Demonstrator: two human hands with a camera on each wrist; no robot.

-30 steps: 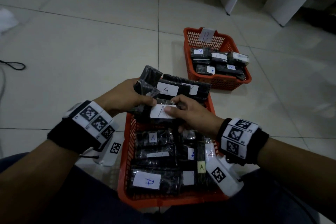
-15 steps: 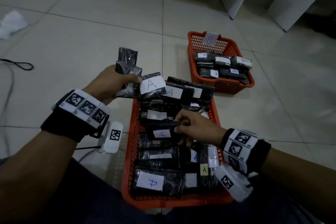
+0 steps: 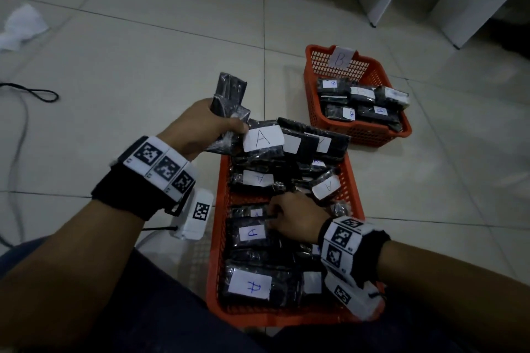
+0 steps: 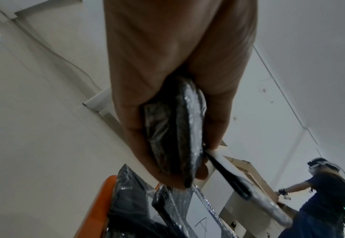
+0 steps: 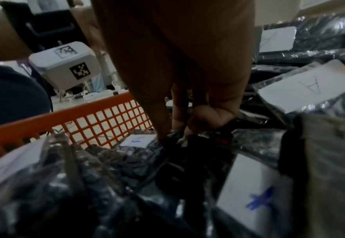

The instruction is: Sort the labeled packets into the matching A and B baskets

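At the far left a crumpled white paper (image 3: 23,26) and a black cable (image 3: 34,94) lay on the tiled floor (image 3: 143,66). The left hand (image 3: 200,126) was raised beside the far-left corner of the near basket (image 3: 218,238), its fingers (image 4: 143,145) and thumb curled tight around a bunch of black packets (image 3: 229,100); the frontmost, an A-labeled packet (image 3: 262,139), jutted out over the basket's far end. The near basket was orange and crowded with black wrapped packets, most showing white labels marked A. Over its middle, the right hand (image 3: 295,221) reached down, its fingers (image 5: 177,116) drawn together and pinching the wrapping of one packet in the basket (image 5: 179,141), just above the packet with a blue-inked label (image 3: 253,233). Farther back to the right stood the B basket (image 3: 372,132), tagged with a B card (image 3: 341,58) on its far wall and holding several labeled packets.
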